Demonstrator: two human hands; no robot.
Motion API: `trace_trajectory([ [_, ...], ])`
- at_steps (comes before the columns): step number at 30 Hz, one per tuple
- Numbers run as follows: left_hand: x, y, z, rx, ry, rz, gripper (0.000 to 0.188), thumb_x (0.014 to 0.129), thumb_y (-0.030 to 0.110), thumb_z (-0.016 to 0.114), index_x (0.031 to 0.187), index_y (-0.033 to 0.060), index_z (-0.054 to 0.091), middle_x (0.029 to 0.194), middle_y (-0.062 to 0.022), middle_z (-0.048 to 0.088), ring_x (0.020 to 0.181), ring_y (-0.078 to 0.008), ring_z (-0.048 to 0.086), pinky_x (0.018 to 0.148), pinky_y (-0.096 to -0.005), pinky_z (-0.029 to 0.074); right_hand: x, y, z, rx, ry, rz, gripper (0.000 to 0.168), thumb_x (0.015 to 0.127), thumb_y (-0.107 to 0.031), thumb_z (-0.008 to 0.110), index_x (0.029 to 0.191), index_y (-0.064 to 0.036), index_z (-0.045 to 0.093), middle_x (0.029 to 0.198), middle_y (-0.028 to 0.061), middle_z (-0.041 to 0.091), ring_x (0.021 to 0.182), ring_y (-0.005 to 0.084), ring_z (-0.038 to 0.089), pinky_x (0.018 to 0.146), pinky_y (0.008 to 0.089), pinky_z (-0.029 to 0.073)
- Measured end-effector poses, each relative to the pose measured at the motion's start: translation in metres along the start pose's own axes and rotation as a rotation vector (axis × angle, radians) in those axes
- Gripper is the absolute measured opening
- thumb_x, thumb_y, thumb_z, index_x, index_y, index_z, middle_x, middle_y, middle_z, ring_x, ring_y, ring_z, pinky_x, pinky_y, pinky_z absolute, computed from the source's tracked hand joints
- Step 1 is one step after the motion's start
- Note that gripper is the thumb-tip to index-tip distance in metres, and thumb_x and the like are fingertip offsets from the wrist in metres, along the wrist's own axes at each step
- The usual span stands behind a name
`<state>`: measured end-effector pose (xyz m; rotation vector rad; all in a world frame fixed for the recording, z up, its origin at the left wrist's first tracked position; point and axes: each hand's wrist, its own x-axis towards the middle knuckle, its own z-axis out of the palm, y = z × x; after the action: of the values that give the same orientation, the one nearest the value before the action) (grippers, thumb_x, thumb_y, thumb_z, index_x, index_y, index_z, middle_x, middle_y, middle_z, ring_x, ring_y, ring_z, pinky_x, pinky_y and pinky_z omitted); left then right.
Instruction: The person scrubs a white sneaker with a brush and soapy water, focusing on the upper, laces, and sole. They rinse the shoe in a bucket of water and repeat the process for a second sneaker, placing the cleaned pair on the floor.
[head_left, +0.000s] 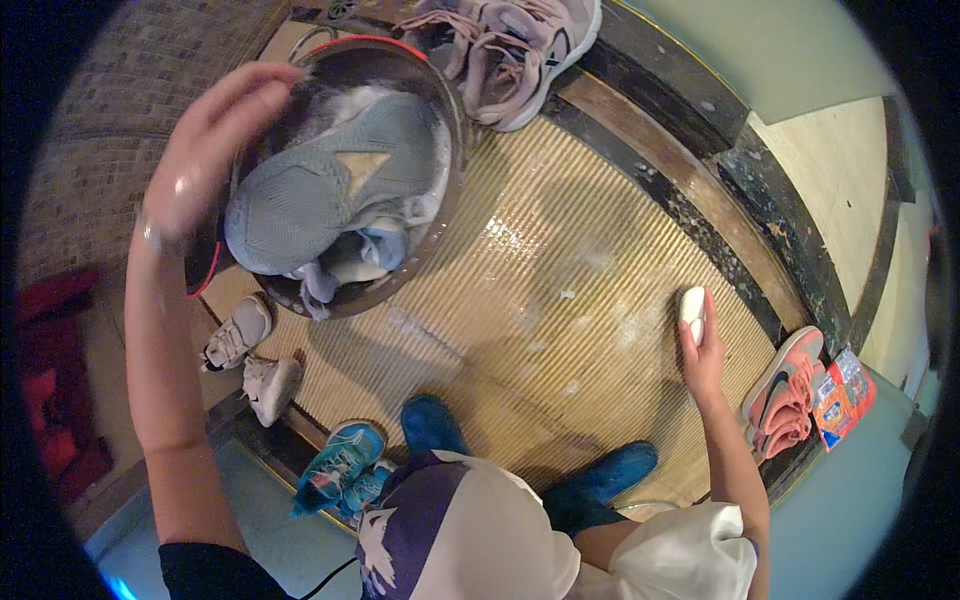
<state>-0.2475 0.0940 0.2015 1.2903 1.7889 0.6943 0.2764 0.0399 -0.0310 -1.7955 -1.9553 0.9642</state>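
My left hand (232, 135), blurred and wet, is raised over the left rim of a dark round basin (442, 247); the fingers hang near the rim and seem to hold nothing, though blur hides their exact pose. Inside the basin a grey shoe (322, 180) lies sole up on suds, with blue-and-white shoe parts and laces (382, 247) beneath it. Far to the right, my right hand (703, 360) grips a small white object (694, 307), perhaps a brush or a bar of soap, above the wet ribbed mat.
Pink sneakers (517, 67) stand beyond the basin. Small white shoes (255, 352) and blue sneakers (341, 465) sit at the left. Coral sneakers (787, 390) and an orange plastic packet (844, 397) rest on the right ledge. Blue boots (431, 424) stand on the ribbed mat (540, 330).
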Motion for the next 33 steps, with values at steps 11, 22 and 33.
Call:
trace_trajectory([
  [11, 0.034, -0.009, -0.058, 0.812, -0.305, -0.262, 0.091, 0.053, 0.015, 0.074, 0.138, 0.0112, 0.042, 0.126, -0.0191, 0.056, 0.113, -0.0261, 0.056, 0.101, -0.0345, 0.040, 0.006, -0.003, 0.003, -0.031, 0.008, -0.064, 0.063, 0.090, -0.020, 0.057, 0.145, -0.015, 0.027, 0.130, 0.0207, 0.052, 0.109, 0.0326, 0.059, 0.087, 0.0368, 0.047],
  [22, 0.089, -0.068, 0.062, 1.727, -0.374, -0.222, 0.084, 0.072, 0.028, 0.073, 0.143, 0.0145, 0.030, 0.123, -0.0266, 0.049, 0.111, -0.0393, 0.054, 0.089, -0.0431, 0.048, 0.003, 0.006, 0.008, 0.009, 0.070, 0.005, 0.064, 0.090, -0.023, 0.057, 0.146, -0.018, 0.027, 0.114, 0.0195, 0.062, 0.093, 0.0273, 0.063, 0.078, 0.0347, 0.048],
  [33, 0.065, -0.053, 0.045, 1.192, -0.189, 0.022, 0.040, 0.089, 0.029, 0.053, 0.120, 0.0043, 0.059, 0.123, -0.0206, 0.054, 0.110, -0.0332, 0.056, 0.094, -0.0405, 0.043, 0.014, -0.002, 0.010, 0.049, 0.074, -0.047, 0.062, 0.092, -0.022, 0.056, 0.145, -0.014, 0.027, 0.137, 0.0206, 0.046, 0.119, 0.0324, 0.052, 0.094, 0.0359, 0.043],
])
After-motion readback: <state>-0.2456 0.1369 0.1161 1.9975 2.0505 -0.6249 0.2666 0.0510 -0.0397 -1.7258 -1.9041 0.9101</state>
